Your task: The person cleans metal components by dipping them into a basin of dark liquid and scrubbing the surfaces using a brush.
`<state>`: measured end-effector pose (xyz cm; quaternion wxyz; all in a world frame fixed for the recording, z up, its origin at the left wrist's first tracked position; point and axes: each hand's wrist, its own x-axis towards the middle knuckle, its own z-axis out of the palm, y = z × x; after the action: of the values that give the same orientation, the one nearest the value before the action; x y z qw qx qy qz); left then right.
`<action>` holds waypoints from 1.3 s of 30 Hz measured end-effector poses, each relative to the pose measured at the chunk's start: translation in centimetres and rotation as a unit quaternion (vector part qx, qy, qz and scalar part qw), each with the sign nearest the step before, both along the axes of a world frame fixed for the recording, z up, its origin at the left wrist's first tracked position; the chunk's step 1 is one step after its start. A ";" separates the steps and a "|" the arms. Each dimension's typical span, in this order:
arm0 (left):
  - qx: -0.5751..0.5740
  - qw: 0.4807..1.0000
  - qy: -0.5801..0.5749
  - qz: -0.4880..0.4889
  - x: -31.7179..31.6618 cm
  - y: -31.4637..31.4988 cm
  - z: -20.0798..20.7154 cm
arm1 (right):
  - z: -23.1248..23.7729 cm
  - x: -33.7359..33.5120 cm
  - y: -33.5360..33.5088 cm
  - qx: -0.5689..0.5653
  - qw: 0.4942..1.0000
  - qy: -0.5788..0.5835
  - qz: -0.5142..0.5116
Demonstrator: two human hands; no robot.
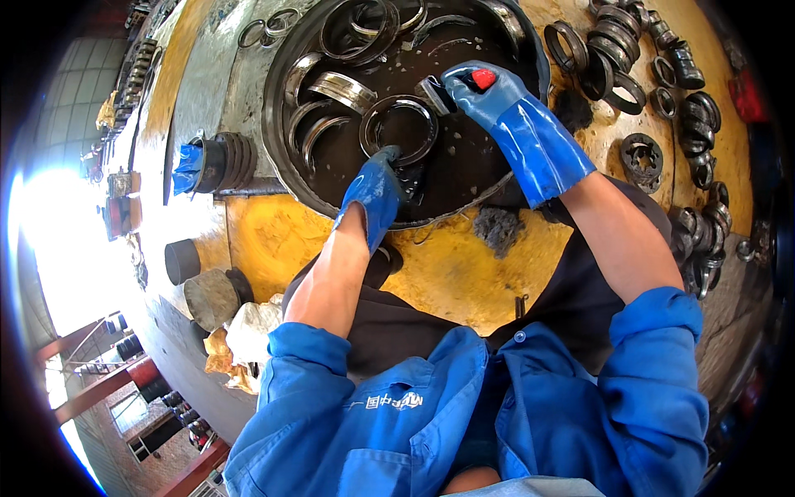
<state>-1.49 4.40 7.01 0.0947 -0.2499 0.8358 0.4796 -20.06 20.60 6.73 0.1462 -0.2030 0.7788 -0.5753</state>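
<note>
A round dark basin (276, 153) of murky liquid lies in front of me, with several metal rings in it. In a blue rubber glove, my left hand (374, 195) grips the near edge of a shiny metal ring (366, 126), holding it tilted up at the liquid's surface. My right hand (490, 98), gloved alike, is closed around a brush (436, 94); a bit of its red handle shows between the fingers. The brush head is just beside the ring's upper right edge; whether they touch I cannot tell. A wide bright ring (344, 91) rests left of it.
Rows of dark metal rings (614, 41) stand at the right, near a notched disc (641, 159). A dark fibrous clump (498, 230) lies by the basin's near edge. Left are a ring stack (238, 161), a cylinder (182, 262) and pale crumpled cloth (253, 331).
</note>
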 end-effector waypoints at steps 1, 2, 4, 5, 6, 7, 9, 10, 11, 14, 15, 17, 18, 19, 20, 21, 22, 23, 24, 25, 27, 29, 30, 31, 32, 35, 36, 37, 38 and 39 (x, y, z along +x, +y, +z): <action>0.105 0.984 -0.052 0.137 -0.9 0.1 0.8 | -0.3 -0.2 0.0 0.002 1.000 0.002 0.002; 0.205 0.934 -0.103 0.273 -1.4 -0.2 1.1 | -0.5 -0.2 -0.3 0.047 0.999 -0.010 0.006; 0.148 0.955 -0.057 0.249 -1.6 -2.2 -1.3 | 0.0 0.0 -0.9 0.110 0.993 -0.040 0.018; 0.091 0.973 -0.014 0.213 -2.1 -3.3 -3.4 | -0.2 -0.3 -0.8 0.112 0.993 -0.038 0.017; 0.078 0.974 0.043 0.209 -2.8 -4.8 -7.0 | -0.7 -0.7 -0.9 0.117 0.991 -0.056 0.032; 0.082 0.974 0.040 0.207 -3.1 -4.7 -7.2 | -1.5 -1.0 -0.7 0.125 0.988 -0.078 0.044; -0.189 0.978 -0.019 0.087 -3.7 -4.6 -6.0 | -1.9 -1.2 -0.6 0.139 0.986 -0.066 0.061; -0.216 0.973 -0.069 0.042 -4.0 -4.5 -5.1 | -2.7 -1.3 -0.7 0.135 0.987 -0.064 0.064; -0.214 0.973 -0.069 0.042 -4.3 -4.0 -4.4 | -3.4 -1.6 -0.8 0.132 0.987 -0.062 0.066; -0.330 0.935 -0.117 -0.060 -3.8 -3.2 -3.8 | -2.7 -1.5 -1.5 0.151 0.978 -0.079 0.117; -0.329 0.935 -0.118 -0.059 -3.9 -3.1 -3.9 | -1.6 -1.0 -1.7 0.168 0.972 -0.094 0.137; -0.362 0.904 -0.203 -0.099 -4.5 -2.3 -3.8 | -0.7 0.1 -1.6 0.156 0.976 -0.098 0.120; -0.336 0.918 -0.179 -0.109 -4.5 -1.7 -2.5 | -0.8 0.2 -1.4 0.157 0.971 -0.110 0.141; -0.334 0.919 -0.179 -0.113 -4.7 -1.5 -2.9 | -0.8 0.4 -1.3 0.157 0.966 -0.123 0.163; -0.347 0.914 -0.173 -0.117 -4.5 -1.9 -3.3 | 0.3 1.2 -1.7 0.178 0.960 -0.140 0.168; -0.358 0.910 -0.167 -0.122 -4.4 -2.4 -3.8 | 1.0 1.8 -1.9 0.178 0.959 -0.140 0.171; -0.342 0.917 -0.165 -0.125 -4.5 -3.0 -4.3 | 1.6 2.3 -2.0 0.160 0.962 -0.122 0.182; -0.341 0.917 -0.166 -0.124 -4.8 -2.9 -4.3 | 2.0 2.6 -2.0 0.144 0.965 -0.103 0.191; -0.339 0.917 -0.174 -0.116 -5.1 -2.7 -4.4 | 2.2 2.9 -1.9 0.147 0.969 -0.070 0.184; -0.336 0.918 -0.182 -0.108 -5.1 -2.7 -4.4 | 1.5 2.7 -1.9 0.148 0.968 -0.070 0.188; -0.336 0.916 -0.168 -0.142 -5.0 -2.7 -4.0 | -0.4 1.4 -1.6 0.129 0.973 -0.096 0.166; -0.337 0.921 -0.128 -0.150 -4.9 -2.6 -4.4 | -1.8 0.4 -1.1 0.145 0.974 -0.078 0.156; -0.321 0.924 -0.138 -0.154 -5.2 -2.3 -3.7 | -2.8 -0.4 -0.8 0.153 0.971 -0.106 0.147; -0.319 0.925 -0.135 -0.154 -5.5 -2.3 -3.7 | -3.8 -1.2 -0.7 0.161 0.968 -0.133 0.138; -0.294 0.933 -0.140 -0.152 -5.5 -2.6 -4.1 | -4.0 -1.4 -0.9 0.162 0.968 -0.133 0.141; -0.242 0.955 -0.098 -0.139 -4.9 -3.4 -5.2 | -5.1 -2.1 -1.1 0.171 0.967 -0.152 0.114; -0.215 0.967 -0.050 -0.130 -4.8 -3.6 -5.5 | -5.6 -2.5 -1.0 0.186 0.965 -0.143 0.113; -0.214 0.967 -0.048 -0.133 -4.9 -3.8 -5.9 | -6.1 -2.9 -0.7 0.201 0.964 -0.135 0.111; -0.213 0.966 -0.072 -0.127 -4.3 -4.4 -5.8 | -5.6 -2.3 -1.1 0.199 0.963 -0.136 0.118; -0.214 0.965 -0.094 -0.121 -3.7 -5.1 -5.5 | -3.9 -1.2 -1.3 0.195 0.964 -0.124 0.135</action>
<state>-5.23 -0.74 1.47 0.1740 -0.2055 0.9303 0.2492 -21.25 19.27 2.83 0.3543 -0.2010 0.8169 -0.4083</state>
